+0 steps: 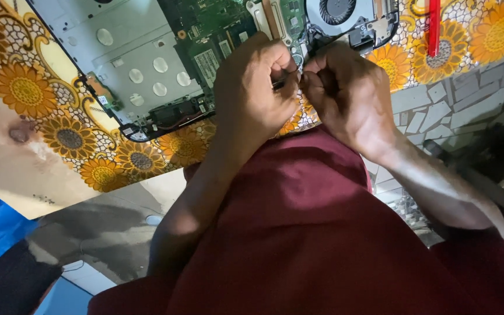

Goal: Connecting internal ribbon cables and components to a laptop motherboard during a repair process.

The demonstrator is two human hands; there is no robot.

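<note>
Both hands, left hand point(255, 87) and right hand point(345, 93), pinched shut on one small dark part point(281, 81); laptop point(205, 52) already opened, board and fan point(336, 10) exposed, reassembly not started.

My left hand point(255, 87) and right hand point(345, 96) crowd together at the near edge of the open laptop point(147, 64), so nothing passes between them. The fan point(336, 11) sits just beyond my knuckles. To the left, the bare metal bay lies open to reach. At right, a red tool point(434, 26) lies on the cloth point(30, 93), with free cloth around it.
</note>
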